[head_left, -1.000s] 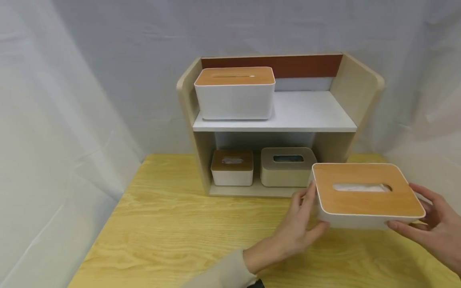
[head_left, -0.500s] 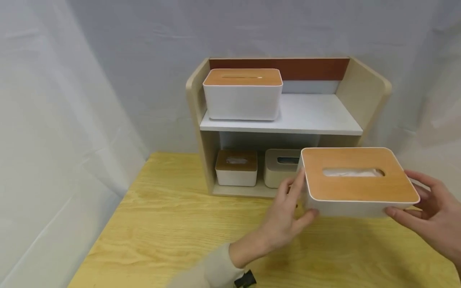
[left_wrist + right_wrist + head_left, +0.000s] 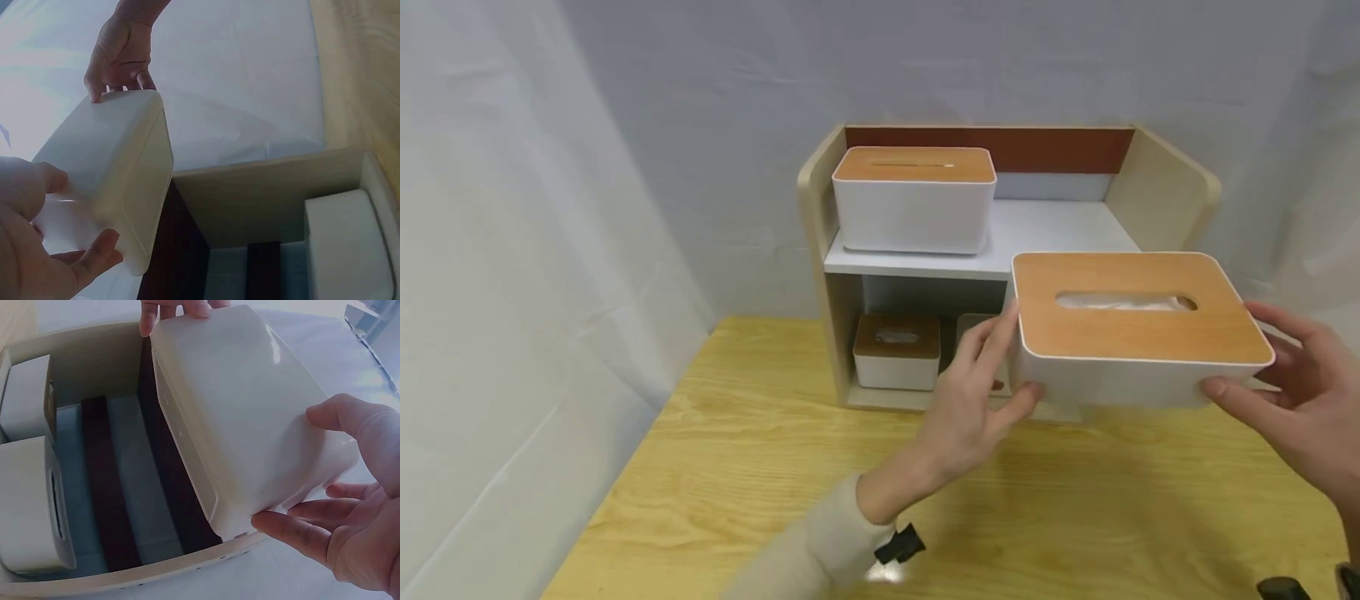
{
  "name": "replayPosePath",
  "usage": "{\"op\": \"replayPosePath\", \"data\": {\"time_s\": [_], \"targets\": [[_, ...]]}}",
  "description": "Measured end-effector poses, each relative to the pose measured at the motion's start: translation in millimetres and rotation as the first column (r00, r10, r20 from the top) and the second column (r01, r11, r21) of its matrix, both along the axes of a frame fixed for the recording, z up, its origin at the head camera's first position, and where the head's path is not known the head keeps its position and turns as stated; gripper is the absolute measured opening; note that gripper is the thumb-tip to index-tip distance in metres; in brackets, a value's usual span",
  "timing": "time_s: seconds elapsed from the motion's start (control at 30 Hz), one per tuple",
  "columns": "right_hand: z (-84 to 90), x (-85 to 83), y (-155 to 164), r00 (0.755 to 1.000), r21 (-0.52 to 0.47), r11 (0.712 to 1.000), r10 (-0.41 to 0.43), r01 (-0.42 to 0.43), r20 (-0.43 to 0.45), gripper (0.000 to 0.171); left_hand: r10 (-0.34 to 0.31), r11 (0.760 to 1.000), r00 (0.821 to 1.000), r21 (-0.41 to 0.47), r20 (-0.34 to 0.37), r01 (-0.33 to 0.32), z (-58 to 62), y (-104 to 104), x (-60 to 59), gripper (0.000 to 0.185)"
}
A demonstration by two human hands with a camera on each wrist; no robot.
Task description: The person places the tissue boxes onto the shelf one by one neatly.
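Note:
A white tissue box with a wooden lid [image 3: 1138,329] hangs in the air in front of the shelf unit [image 3: 1161,187], about level with its upper shelf. My left hand [image 3: 981,392] grips its left end, thumb under the front edge. My right hand [image 3: 1288,392] holds its right end. The left wrist view shows the box's pale underside [image 3: 109,175] between both hands. In the right wrist view the box [image 3: 244,406] is held from both ends, my right hand [image 3: 347,519] at the near end.
A second white tissue box with a wooden lid [image 3: 914,200] stands on the left of the upper shelf. Below it sit a small wood-lidded box [image 3: 897,352] and a beige box partly hidden behind my left hand. The shelf unit stands on a yellow wooden table [image 3: 737,467].
Both hands have lifted the tissue box from just above the table up and a little left, to the height of the upper shelf. It now hides the beige box below.

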State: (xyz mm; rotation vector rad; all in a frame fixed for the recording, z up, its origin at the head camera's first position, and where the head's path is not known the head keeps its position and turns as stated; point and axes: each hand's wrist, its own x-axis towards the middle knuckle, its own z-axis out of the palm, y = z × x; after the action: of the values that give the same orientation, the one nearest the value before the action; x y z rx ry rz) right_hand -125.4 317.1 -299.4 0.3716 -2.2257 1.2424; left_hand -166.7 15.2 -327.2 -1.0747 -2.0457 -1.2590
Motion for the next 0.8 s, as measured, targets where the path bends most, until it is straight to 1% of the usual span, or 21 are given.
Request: {"op": "replayPosePath", "data": {"time_s": [0.03,0.13,0.2,0.3,0.37,0.4,0.5,0.6,0.7,0.8], "targets": [[4.2,-2.6,-1.0,1.0,0.026,0.999,-0.029,0.029,0.0,0.084,0.002,1.0,1.0,0.005,-0.009,-0.002,3.6,-0.3,-2.4,0.08],[16.6,-10.6,-5.1,0.998,0.043,0.997,-0.066,0.066,-0.003,0.082,-0.001,1.0,1.0,0.021,-0.024,0.002,14.8,-1.3,-9.9,0.077],[24.0,-15.2,-8.6,0.995,0.057,0.994,-0.1,0.098,0.016,0.081,0.004,1.0,0.999,0.028,-0.042,-0.002,21.3,-2.1,-15.4,0.075],[32.2,-20.5,-13.4,0.987,0.083,0.986,-0.149,0.144,0.057,0.079,0.014,1.0,0.998,0.023,-0.061,-0.013,30.0,-3.4,-24.4,0.072],[37.1,-23.8,-16.2,0.971,0.108,0.974,-0.21,0.197,0.114,0.077,0.023,1.0,0.998,0.014,-0.066,-0.022,34.8,-4.2,-30.6,0.071],[39.0,-26.2,-17.1,0.968,0.107,0.973,-0.216,0.203,0.127,0.076,0.023,1.0,0.998,0.01,-0.062,-0.022,37.1,-4.5,-33.7,0.071],[43.2,-35.3,-19.2,0.966,0.084,0.975,-0.215,0.205,0.144,0.074,0.018,1.0,0.999,-0.002,-0.036,-0.018,43.0,-5.6,-43.1,0.072],[45.7,-45.4,-20.9,0.98,0.039,0.986,-0.167,0.163,0.105,0.071,0.024,0.999,1.0,-0.022,0.001,-0.024,47.7,-6.3,-52.1,0.073],[47.9,-52.7,-23.0,0.985,0.023,0.988,-0.155,0.153,0.079,0.07,0.03,0.999,0.999,-0.044,0.04,-0.028,51.1,-6.1,-60.5,0.074],[49.6,-57.8,-24.8,0.986,0.005,0.989,-0.149,0.149,0.069,0.069,0.034,0.998,0.996,-0.062,0.082,-0.029,52.9,-6.0,-66.2,0.075]]}}
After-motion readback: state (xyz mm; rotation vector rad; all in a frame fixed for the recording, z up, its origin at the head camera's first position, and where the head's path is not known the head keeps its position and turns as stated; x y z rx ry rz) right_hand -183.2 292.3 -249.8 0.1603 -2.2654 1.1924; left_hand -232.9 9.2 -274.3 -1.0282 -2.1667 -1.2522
